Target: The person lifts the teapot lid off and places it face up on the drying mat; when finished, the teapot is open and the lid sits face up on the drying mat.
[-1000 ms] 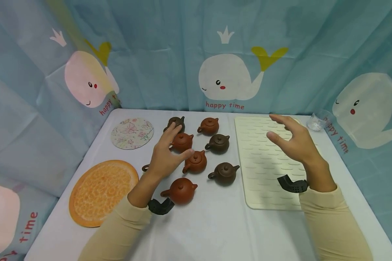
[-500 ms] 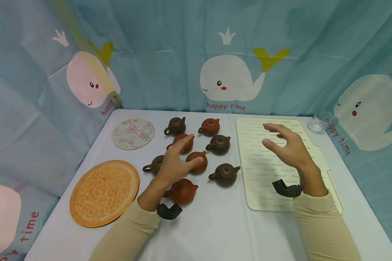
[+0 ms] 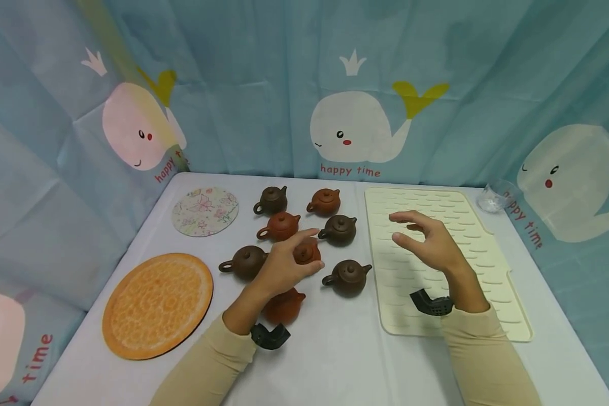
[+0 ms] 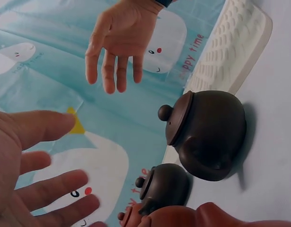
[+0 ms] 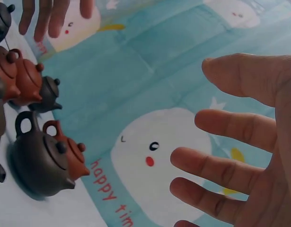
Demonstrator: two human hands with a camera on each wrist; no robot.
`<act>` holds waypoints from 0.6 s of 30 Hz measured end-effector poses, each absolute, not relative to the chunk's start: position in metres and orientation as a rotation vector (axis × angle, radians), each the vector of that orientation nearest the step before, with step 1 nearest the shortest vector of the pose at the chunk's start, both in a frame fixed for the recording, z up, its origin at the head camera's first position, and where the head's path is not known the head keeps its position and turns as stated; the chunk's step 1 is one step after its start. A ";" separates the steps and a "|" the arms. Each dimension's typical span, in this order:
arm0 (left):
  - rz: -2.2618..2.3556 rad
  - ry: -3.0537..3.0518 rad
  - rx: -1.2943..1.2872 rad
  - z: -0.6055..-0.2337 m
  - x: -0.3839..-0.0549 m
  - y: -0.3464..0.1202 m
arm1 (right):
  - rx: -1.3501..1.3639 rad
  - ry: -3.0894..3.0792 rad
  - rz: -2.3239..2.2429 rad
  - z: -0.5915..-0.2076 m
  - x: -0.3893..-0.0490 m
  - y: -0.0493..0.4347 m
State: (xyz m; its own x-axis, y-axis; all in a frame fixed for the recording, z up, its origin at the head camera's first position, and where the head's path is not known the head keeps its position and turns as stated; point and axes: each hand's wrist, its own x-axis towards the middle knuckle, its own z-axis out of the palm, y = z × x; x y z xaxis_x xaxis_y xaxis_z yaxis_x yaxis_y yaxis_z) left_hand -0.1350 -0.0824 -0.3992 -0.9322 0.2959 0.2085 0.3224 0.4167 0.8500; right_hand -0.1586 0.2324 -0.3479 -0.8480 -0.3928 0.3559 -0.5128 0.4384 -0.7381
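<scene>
While both hands hang over the table with nothing in them, I would judge this to be the reaching step, with no grip yet made. The left hand (image 3: 284,269) has its fingers loosely bent and the thumb standing well away from them, and from its wrist view it shows as clear of the pots, in the air. From above, a red teapot (image 3: 306,252) shows between its thumb and fingers, partly covered. Just beside the hand sits a dark teapot (image 3: 245,263), its body partly hidden, and below the wrist a front red teapot (image 3: 284,309) peeks out. The right hand (image 3: 431,246) is much the same, fingers spread and holding nothing, above the cream ribbed mat (image 3: 487,304). Between the hands stands another dark teapot (image 3: 348,277), upright with its lid on, spout towards the mat. Four more teapots, two red and two dark, stand farther back. To take up any pot, I think, a hand would have to come down and close round its body or handle without knocking its close neighbours, and keep the lid from tipping off. Farther out lie an orange round mat (image 3: 157,307) and a flowered round mat (image 3: 205,212), with a clear cup (image 3: 491,198) at the far right corner.
</scene>
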 end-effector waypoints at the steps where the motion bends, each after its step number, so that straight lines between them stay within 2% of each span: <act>1: -1.585 -2.661 -0.579 -0.400 -0.135 -0.082 | 0.817 -2.548 1.402 -0.346 -0.157 0.230; 8: -1.582 -2.877 -0.670 -0.402 -0.144 -0.076 | 0.873 -2.532 1.478 -0.354 -0.158 0.224; 18: -1.505 -3.038 -0.656 -0.408 -0.153 -0.064 | 0.946 -2.541 1.559 -0.370 -0.160 0.213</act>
State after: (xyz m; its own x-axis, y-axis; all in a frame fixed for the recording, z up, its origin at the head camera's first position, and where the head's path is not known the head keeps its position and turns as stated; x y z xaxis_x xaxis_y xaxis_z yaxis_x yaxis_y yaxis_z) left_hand -0.1530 -0.0640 -0.4078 -0.8814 0.4598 -0.1080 0.1927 0.5588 0.8066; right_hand -0.1598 0.2128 -0.3703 -0.8170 -0.4845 0.3126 -0.4981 0.3202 -0.8058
